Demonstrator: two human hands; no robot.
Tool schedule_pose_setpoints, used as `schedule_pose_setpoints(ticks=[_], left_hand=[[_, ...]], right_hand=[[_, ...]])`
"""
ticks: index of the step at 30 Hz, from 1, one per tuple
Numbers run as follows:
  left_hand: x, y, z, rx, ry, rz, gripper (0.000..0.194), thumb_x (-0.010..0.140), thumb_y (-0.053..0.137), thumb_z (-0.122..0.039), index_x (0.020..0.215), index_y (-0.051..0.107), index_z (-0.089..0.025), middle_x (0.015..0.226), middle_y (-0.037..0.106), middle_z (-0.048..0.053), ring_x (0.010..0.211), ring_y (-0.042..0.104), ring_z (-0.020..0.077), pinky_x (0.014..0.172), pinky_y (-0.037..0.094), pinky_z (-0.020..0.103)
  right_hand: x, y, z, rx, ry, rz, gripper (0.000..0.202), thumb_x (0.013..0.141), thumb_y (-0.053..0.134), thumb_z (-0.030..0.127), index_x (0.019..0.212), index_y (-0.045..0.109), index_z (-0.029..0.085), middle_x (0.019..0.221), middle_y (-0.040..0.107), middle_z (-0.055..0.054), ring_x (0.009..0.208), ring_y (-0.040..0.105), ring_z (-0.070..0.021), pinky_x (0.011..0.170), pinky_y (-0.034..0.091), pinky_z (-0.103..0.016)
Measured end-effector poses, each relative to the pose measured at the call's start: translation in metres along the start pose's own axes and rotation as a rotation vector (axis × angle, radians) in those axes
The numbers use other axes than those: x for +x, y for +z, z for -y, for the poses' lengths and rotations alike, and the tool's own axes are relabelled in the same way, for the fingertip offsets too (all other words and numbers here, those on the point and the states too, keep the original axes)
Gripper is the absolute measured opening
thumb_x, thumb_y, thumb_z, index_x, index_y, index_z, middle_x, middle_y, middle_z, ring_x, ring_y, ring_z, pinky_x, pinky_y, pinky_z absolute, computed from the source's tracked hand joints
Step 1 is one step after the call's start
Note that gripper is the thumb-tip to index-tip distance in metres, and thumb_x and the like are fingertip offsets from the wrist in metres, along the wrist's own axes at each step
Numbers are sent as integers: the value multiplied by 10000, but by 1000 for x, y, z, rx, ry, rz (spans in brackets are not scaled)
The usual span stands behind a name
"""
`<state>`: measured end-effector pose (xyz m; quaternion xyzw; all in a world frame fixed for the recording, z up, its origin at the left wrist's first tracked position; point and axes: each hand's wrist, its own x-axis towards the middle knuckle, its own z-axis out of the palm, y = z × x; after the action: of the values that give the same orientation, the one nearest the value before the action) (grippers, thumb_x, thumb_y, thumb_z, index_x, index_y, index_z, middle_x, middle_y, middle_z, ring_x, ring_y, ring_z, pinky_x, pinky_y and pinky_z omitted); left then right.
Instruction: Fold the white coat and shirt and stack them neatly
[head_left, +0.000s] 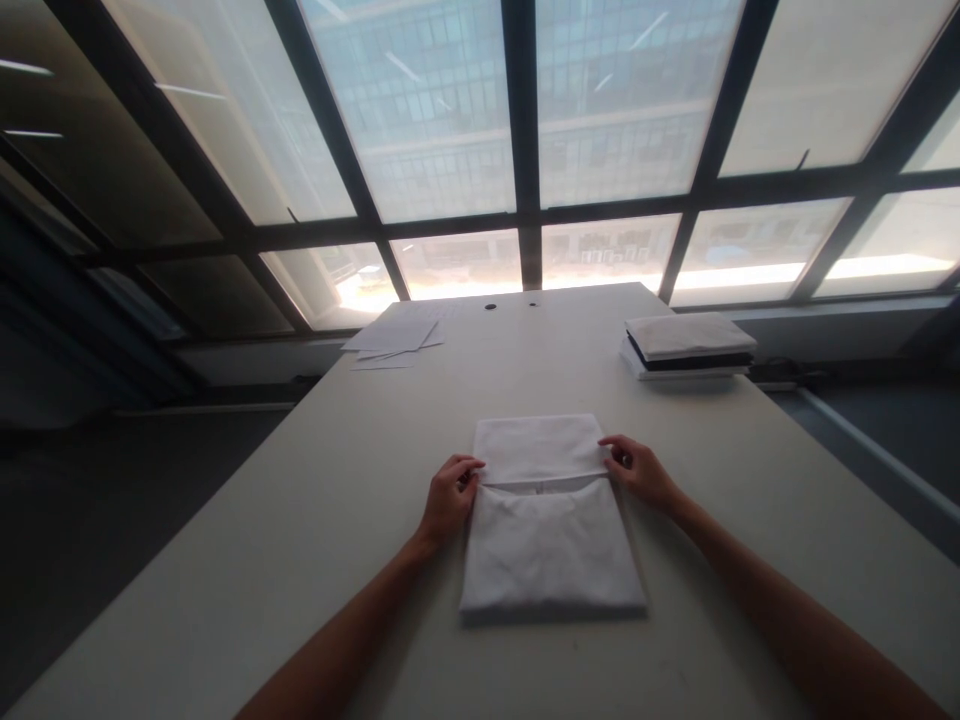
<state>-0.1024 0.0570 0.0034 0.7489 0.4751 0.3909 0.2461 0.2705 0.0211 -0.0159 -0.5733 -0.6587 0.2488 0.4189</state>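
Observation:
A white T-shirt (pixel 551 550), folded into a narrow rectangle, lies flat on the white table (pixel 360 520). Its far end is turned over toward me as a flap, whose edge stops just short of the neckline. At the flap's left edge, my left hand (pixel 452 492) has its fingers closed on the cloth. My right hand (pixel 636 470) pinches the opposite edge, with the index finger lying along the side. Both hands are level with each other. The near half of the shirt is untouched and slightly creased.
To the right at the back stands a stack of folded clothes (pixel 690 340), white and black, near the table's edge. Several loose paper sheets (pixel 394 338) lie at the back left. Large windows (pixel 442 110) rise beyond the far edge.

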Motion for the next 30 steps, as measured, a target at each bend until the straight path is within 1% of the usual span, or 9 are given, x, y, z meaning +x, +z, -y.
schedule_pose_setpoints(ticks=[5,12,14,17,20,22,25,27,30], left_hand=[[2,0,1,52,-9,39,225,842,524,-190,894,743,-201,974,682,60,917,646,191,859,536,328],[3,4,3,84,-19,18,273,798,483,-117,862,736,-198,958,661,54,886,639,182,830,528,311],[4,5,4,105,-17,-6,250,831,490,-149,872,732,-196,973,649,60,882,637,185,814,535,314],[5,6,0,181,51,-70,262,905,477,-213,994,723,-197,1083,637,77,1017,623,212,930,514,372],[4,9,-6,269,164,-22,330,976,421,-265,1186,670,-211,1285,606,79,1226,545,224,1088,414,427],[3,12,-10,326,235,127,396,1013,378,-316,1334,587,-219,1430,534,71,1359,445,223,1158,332,441],[-1,18,-9,432,283,393,501,1035,337,-418,1494,418,-231,1565,380,63,1478,271,231,1212,210,475],[-3,20,-6,493,255,489,553,1035,312,-479,1531,347,-236,1598,302,63,1500,208,238,1217,175,494],[-6,20,-1,550,204,519,602,1035,265,-521,1552,290,-213,1615,240,76,1510,163,245,1215,148,518]], right_hand=[[1,-3,-1,-94,7,143,248,781,551,264,959,706,186,627,551,44,585,493,-130,601,399,-238],[4,-10,3,-18,34,152,245,780,540,283,900,721,168,585,553,37,560,494,-132,565,380,-238],[6,-10,2,-5,73,59,277,828,516,350,843,717,159,569,561,21,542,499,-141,548,387,-248],[7,-7,1,-67,109,-205,353,899,444,380,894,713,152,644,635,-26,581,559,-173,591,451,-284],[5,4,13,-178,-47,-297,363,947,399,328,1058,703,163,900,719,-92,844,651,-228,800,515,-362],[1,15,26,-256,-213,-162,394,980,369,301,1212,661,174,1168,694,-120,1126,605,-240,992,460,-404],[-4,34,41,-404,-348,165,478,1016,349,360,1426,510,175,1480,501,-115,1404,395,-236,1160,297,-449],[-6,42,43,-512,-320,313,540,1022,338,443,1477,448,174,1559,387,-112,1464,294,-247,1191,221,-484],[-8,44,35,-651,-127,307,610,1026,290,491,1509,389,132,1595,293,-140,1488,227,-266,1198,171,-514]])
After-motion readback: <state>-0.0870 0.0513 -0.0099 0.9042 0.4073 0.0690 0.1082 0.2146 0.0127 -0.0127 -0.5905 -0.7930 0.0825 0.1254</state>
